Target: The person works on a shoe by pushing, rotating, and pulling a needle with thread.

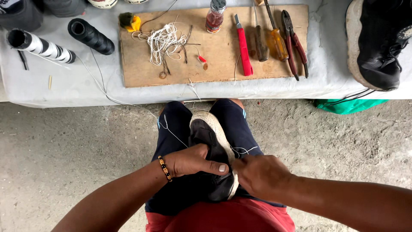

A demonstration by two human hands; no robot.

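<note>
Shoe, black with pale sole, sits clamped between my knees below the table. My left hand has its fingers closed on the upper; right hand pinches near the sole seam, white thread trailing. I judge stitching underway; next, pull the thread taut.

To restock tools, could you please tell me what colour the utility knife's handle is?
The utility knife has a red handle, seen in the head view.

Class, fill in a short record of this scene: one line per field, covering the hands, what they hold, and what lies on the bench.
Left hand: grips black shoe clamped between knees
Right hand: pressed on shoe's sole edge, by white thread
Board: knife, screwdriver, pliers, small bottle, tangled string
Bench: black spool, striped spool, second shoe
</note>
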